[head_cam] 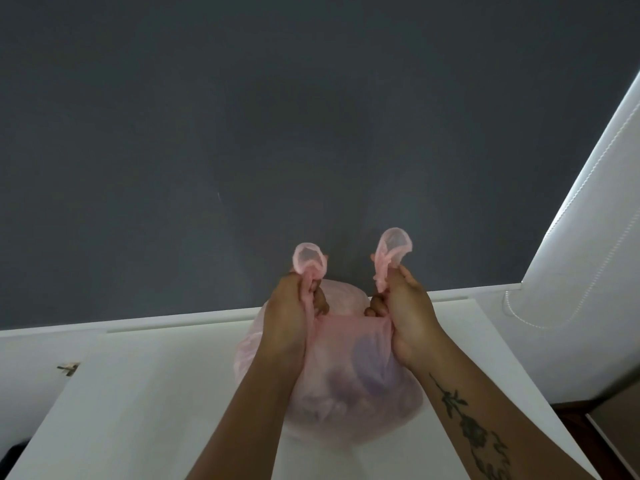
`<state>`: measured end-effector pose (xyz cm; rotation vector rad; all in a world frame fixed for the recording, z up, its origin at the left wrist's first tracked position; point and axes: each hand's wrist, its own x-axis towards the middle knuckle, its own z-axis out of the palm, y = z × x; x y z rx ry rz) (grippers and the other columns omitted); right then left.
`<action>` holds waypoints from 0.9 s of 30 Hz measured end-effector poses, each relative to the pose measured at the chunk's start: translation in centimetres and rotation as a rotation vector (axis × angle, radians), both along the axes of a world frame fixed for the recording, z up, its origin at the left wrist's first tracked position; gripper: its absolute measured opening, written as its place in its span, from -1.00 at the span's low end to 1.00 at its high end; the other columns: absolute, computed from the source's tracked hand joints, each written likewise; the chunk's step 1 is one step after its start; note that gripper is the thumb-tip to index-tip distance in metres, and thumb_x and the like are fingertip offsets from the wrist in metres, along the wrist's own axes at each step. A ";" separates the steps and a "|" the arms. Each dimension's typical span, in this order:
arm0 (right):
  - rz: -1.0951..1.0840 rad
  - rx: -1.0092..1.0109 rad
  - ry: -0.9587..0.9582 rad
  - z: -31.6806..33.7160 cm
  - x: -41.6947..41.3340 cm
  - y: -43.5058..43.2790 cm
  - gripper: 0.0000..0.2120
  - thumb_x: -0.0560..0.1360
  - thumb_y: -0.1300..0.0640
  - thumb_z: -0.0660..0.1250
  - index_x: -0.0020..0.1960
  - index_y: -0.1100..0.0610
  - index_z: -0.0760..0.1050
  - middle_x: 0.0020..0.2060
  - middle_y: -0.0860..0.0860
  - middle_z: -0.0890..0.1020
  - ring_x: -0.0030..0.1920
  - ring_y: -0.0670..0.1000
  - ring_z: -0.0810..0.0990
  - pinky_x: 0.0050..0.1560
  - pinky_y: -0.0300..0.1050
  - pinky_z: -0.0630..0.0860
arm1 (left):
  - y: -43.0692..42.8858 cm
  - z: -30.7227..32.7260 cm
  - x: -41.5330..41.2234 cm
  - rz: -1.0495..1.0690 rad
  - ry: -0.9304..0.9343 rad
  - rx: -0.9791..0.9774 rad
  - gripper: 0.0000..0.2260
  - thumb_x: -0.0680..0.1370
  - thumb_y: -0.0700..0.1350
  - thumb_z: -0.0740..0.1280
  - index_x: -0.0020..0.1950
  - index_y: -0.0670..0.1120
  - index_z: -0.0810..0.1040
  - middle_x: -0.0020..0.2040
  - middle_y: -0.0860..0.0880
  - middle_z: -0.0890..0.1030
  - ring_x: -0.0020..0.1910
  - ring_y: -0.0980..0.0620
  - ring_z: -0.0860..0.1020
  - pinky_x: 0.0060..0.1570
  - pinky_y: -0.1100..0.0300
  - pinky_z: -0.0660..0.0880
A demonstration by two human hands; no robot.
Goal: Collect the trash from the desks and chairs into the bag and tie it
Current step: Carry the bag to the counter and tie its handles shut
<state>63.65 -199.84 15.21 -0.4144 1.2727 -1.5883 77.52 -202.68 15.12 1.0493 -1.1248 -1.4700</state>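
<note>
A translucent pink plastic bag (349, 386) stands on the white desk (145, 393), bulging with dim crumpled shapes inside. My left hand (294, 313) grips the bag's left handle, whose loop (310, 259) sticks up above my fist. My right hand (405, 313) grips the right handle, its loop (394, 245) also standing up. The two hands are a short way apart over the bag's mouth, and the plastic between them is stretched taut.
A dark grey wall (242, 133) rises right behind the desk. A white roller blind (595, 237) with a bead chain hangs at the right. A small metal fitting (69, 368) shows at the desk's left edge. Dark floor (588, 441) lies at lower right.
</note>
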 end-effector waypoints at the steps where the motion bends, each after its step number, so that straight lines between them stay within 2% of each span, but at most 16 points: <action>1: 0.009 0.010 -0.030 0.2 0.0 0.1 -0.67 0.62 -0.09 0.12 0.06 0.08 0.57 -0.52 -0.04 0.30 -0.54 -0.09 0.24 -0.50 -0.20 0.28 | -0.2 -0.1 0.0 -0.010 -0.094 -0.042 -0.73 0.61 -0.02 0.22 -0.23 -0.11 0.45 -0.46 -0.01 0.36 -0.48 0.10 0.33 -0.37 0.17 0.31; 3: 0.078 0.031 -0.057 0.5 0.2 0.2 -0.64 0.58 -0.10 0.13 -0.17 0.11 0.54 -0.56 -0.04 0.34 -0.57 -0.08 0.32 -0.47 -0.18 0.31 | -0.5 -0.3 -0.1 -0.027 -0.103 -0.094 -0.82 0.59 -0.03 0.33 -0.15 -0.10 0.52 -0.43 0.02 0.43 -0.47 0.12 0.36 -0.38 0.21 0.35; 5: 0.133 0.050 -0.035 0.6 0.4 0.2 -0.71 0.56 -0.02 0.16 -0.25 0.09 0.45 -0.59 -0.05 0.42 -0.58 -0.08 0.42 -0.45 -0.15 0.38 | -0.6 -0.2 0.0 -0.021 -0.017 -0.087 -0.90 0.56 -0.10 0.38 -0.02 -0.11 0.54 -0.39 0.04 0.52 -0.45 0.10 0.40 -0.40 0.23 0.40; 7: 0.154 0.043 0.078 0.2 0.3 0.0 -0.80 0.57 0.03 0.21 -0.14 0.10 0.51 -0.48 -0.06 0.54 -0.50 -0.05 0.54 -0.43 -0.11 0.50 | -0.5 -0.1 0.2 -0.039 0.042 -0.066 -0.89 0.54 -0.16 0.40 -0.01 -0.17 0.53 -0.41 0.05 0.55 -0.47 0.11 0.44 -0.44 0.29 0.42; 9: 0.128 -0.001 0.190 -0.2 0.1 -0.4 -0.79 0.57 -0.01 0.27 0.05 0.09 0.59 -0.21 0.00 0.70 -0.25 0.06 0.69 -0.21 0.06 0.65 | -0.1 -0.1 0.2 -0.102 0.057 -0.038 -0.89 0.54 -0.21 0.40 0.01 -0.21 0.54 -0.43 0.05 0.57 -0.48 0.16 0.51 -0.46 0.32 0.45; 10: 0.102 -0.022 0.208 -0.2 0.1 -0.6 -0.79 0.56 -0.01 0.31 0.08 0.08 0.59 -0.11 0.05 0.71 -0.15 0.10 0.70 -0.10 0.09 0.66 | 0.0 -0.1 0.1 -0.133 0.047 -0.030 -0.87 0.53 -0.21 0.41 0.04 -0.21 0.55 -0.39 0.03 0.61 -0.45 0.15 0.55 -0.43 0.32 0.48; 11: 0.076 -0.039 0.218 -0.2 0.0 -0.7 -0.79 0.54 -0.02 0.35 0.08 0.09 0.58 -0.08 0.08 0.71 -0.12 0.11 0.70 -0.06 0.09 0.65 | 0.2 0.0 0.0 -0.162 0.034 -0.031 -0.83 0.53 -0.21 0.41 0.10 -0.18 0.55 -0.32 -0.02 0.65 -0.38 0.13 0.60 -0.37 0.29 0.52; 13: 0.050 -0.031 0.276 -0.1 0.2 -0.9 -0.76 0.48 -0.01 0.42 0.03 0.12 0.51 -0.10 0.13 0.70 -0.15 0.11 0.70 -0.11 0.05 0.66 | -0.2 -0.5 -0.2 -0.199 -0.021 -0.061 -0.66 0.53 -0.18 0.41 0.27 -0.01 0.47 -0.16 -0.16 0.70 -0.20 0.01 0.67 -0.18 0.15 0.60; 15: 0.086 -0.026 0.338 0.2 0.3 -1.0 -0.83 0.48 0.08 0.43 -0.02 0.15 0.53 -0.11 0.17 0.70 -0.15 0.13 0.69 -0.09 0.06 0.65 | -0.6 -0.7 -0.3 -0.204 -0.076 -0.060 -0.56 0.54 -0.16 0.41 0.35 0.08 0.36 -0.08 -0.19 0.70 -0.07 -0.03 0.68 -0.01 0.06 0.60; 18: 0.220 -0.048 0.352 0.2 0.2 -0.7 -0.92 0.48 0.17 0.41 -0.11 0.19 0.60 -0.16 0.17 0.71 -0.15 0.16 0.69 -0.07 0.05 0.64 | -0.9 -0.5 0.1 -0.232 -0.044 -0.009 -0.73 0.51 -0.05 0.45 0.20 -0.02 0.61 -0.01 -0.04 0.72 0.05 0.00 0.68 0.16 0.05 0.54; 19: 0.271 -0.045 0.355 0.3 0.0 -0.5 -0.91 0.47 0.17 0.43 -0.13 0.20 0.61 -0.18 0.17 0.70 -0.16 0.15 0.68 -0.07 0.05 0.63 | -0.8 -0.2 0.2 -0.255 -0.061 -0.006 -0.79 0.49 0.00 0.46 0.10 0.00 0.66 -0.02 -0.01 0.72 0.05 0.02 0.68 0.16 0.06 0.54; 21: 0.349 -0.050 0.345 0.5 -0.3 -0.3 -0.86 0.48 0.13 0.43 -0.11 0.22 0.63 -0.18 0.16 0.69 -0.18 0.11 0.66 -0.09 0.01 0.61 | -0.7 0.0 -0.1 -0.239 -0.056 0.014 -0.86 0.51 -0.05 0.45 0.01 -0.06 0.69 -0.06 -0.02 0.72 -0.02 0.01 0.68 0.06 0.10 0.58; 24: 0.429 -0.069 0.299 1.0 -0.4 0.0 -0.72 0.55 -0.01 0.32 0.02 0.21 0.64 -0.09 0.15 0.71 -0.11 0.08 0.70 -0.09 -0.06 0.62 | -0.7 0.1 -0.8 -0.133 0.038 0.076 -0.84 0.54 -0.16 0.41 0.02 -0.23 0.65 -0.11 -0.16 0.68 -0.10 -0.10 0.65 0.03 -0.02 0.59; 26: 0.439 -0.106 0.260 0.9 -0.3 0.2 -0.62 0.58 -0.12 0.23 0.13 0.16 0.59 -0.01 0.14 0.71 0.01 0.10 0.69 0.04 0.01 0.61 | -0.7 0.2 -1.1 -0.107 0.074 0.082 -0.81 0.53 -0.14 0.42 0.07 -0.22 0.63 -0.13 -0.13 0.67 -0.13 -0.07 0.66 -0.04 0.00 0.62; 27: 0.422 -0.132 0.273 0.8 -0.2 0.2 -0.61 0.55 -0.15 0.27 0.17 0.12 0.56 0.01 0.12 0.70 0.05 0.10 0.69 0.07 0.04 0.61 | -0.7 0.3 -1.0 -0.099 0.088 0.085 -0.78 0.52 -0.12 0.44 0.10 -0.20 0.62 -0.16 -0.09 0.67 -0.17 -0.04 0.66 -0.12 0.04 0.61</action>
